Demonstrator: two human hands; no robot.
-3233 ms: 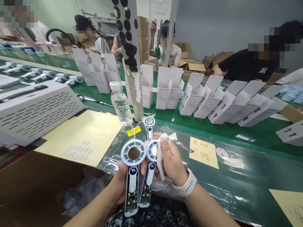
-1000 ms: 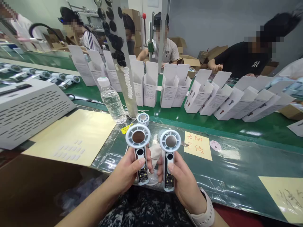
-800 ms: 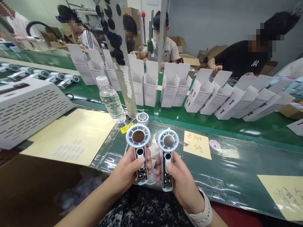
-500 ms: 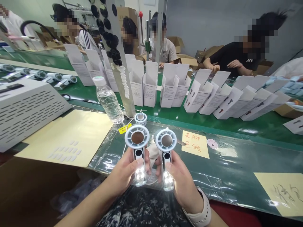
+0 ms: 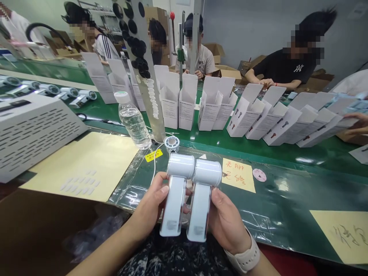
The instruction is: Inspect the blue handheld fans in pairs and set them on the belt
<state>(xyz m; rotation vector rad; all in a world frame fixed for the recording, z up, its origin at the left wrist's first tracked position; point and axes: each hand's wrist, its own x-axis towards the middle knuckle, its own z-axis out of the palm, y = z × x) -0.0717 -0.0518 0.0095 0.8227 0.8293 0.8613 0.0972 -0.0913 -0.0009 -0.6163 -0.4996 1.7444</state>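
Observation:
Two light-blue handheld fans are held upright side by side at the near edge of the bench, their plain sides towards me. My left hand (image 5: 153, 199) is closed around the handle of the left fan (image 5: 174, 205). My right hand (image 5: 227, 216) grips the right fan (image 5: 199, 209) by its handle, thumb along the outer edge. The two round heads touch or nearly touch. A small dark grey marking shows low on each handle. Behind them a third fan (image 5: 171, 142) stands on the bench, partly hidden.
White open-topped boxes (image 5: 188, 109) line the green belt, and a water bottle (image 5: 133, 122) stands by the metal post (image 5: 156, 119). More fans (image 5: 83, 99) lie beyond the grey vented machine (image 5: 37, 130). Yellow paper (image 5: 115, 153) holds small white pieces. Several people sit opposite.
Both fans have been turned, from their round grilles and lit fronts facing me to their plain sides. They are also closer together. A hand now touches the boxes at far right.

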